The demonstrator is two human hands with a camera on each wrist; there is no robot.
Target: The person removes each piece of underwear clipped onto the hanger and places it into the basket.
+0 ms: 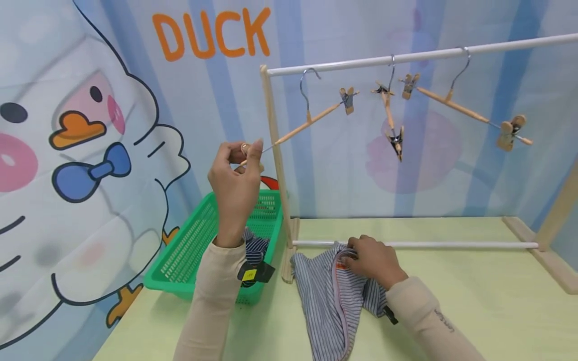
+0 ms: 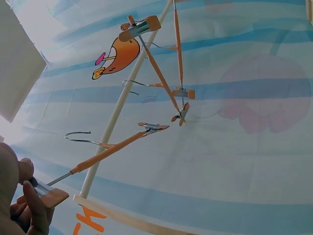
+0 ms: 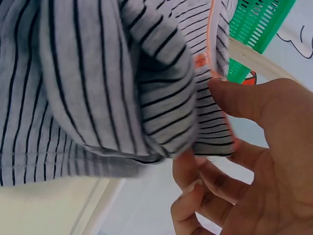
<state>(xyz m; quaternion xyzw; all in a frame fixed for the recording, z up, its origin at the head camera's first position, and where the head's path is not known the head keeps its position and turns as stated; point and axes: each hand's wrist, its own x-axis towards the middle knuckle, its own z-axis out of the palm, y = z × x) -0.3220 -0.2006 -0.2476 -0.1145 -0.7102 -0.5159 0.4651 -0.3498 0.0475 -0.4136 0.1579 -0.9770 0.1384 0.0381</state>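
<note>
My left hand (image 1: 237, 188) is raised at the left end of a clip hanger (image 1: 311, 120) and pinches the wooden clip (image 2: 51, 196) there between thumb and fingers. This hanger's hook is on the white rail, and its other clip (image 1: 347, 100) carries nothing. Lower down, my right hand (image 1: 377, 259) grips the upper edge of a grey garment (image 1: 322, 301) with dark stripes. The garment hangs in folds against the yellow table, and an orange label (image 3: 201, 60) shows inside its edge. In the right wrist view the thumb lies on the cloth, with some fingers behind it.
Two more clip hangers (image 1: 456, 103) hang further right on the white rail (image 1: 429, 55) of a wooden stand. A green basket (image 1: 180, 286) with dark striped cloth (image 1: 256, 246) stands on the left. A lower white bar (image 1: 451, 245) crosses behind my right hand.
</note>
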